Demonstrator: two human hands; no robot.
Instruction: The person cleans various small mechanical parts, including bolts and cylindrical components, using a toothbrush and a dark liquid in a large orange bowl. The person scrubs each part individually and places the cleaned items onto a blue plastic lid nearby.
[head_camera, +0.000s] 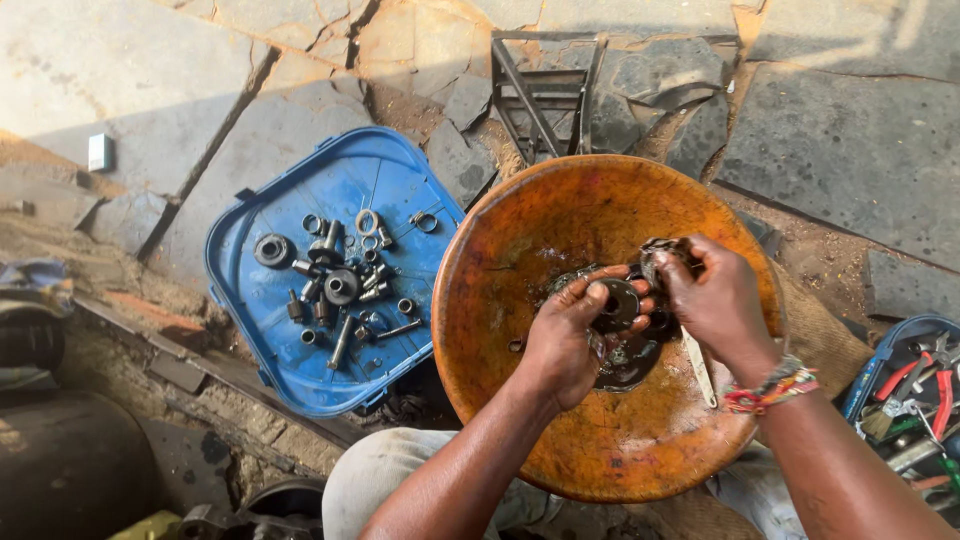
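Nearest us were our own forearms, reaching down over our knees into the bowl (480, 330), a wide, rust-orange basin with a dark pool of oily liquid at its bottom. We kept the work low over that pool, most likely so that grime and drips fell back into the bowl and not on the ground.

Our left hand (565, 340) had its fingers curled tight round a dark round disc (617, 303), thumb on its face, holding it flat and steady above the liquid. Our right hand (715, 300) was closed on a grimy rag (660, 252), fingers bunched, pressing it against the disc's upper edge. The disc thus sat between both hands, just over the centre of the bowl. A pale flat tool (698, 368) leaned inside the bowl beneath our right wrist, which wore a band (770, 388) of coloured beads.

To the left, on the cracked stone floor, lay a blue lid (250, 310) turned rim-up as a tray. It held bolts, rings and sleeves (340, 285) gathered near its middle, where the rim kept them from rolling away, within easy reach of our left hand. At the right edge a blue box (868, 378) held pliers (925, 385) with red handles.
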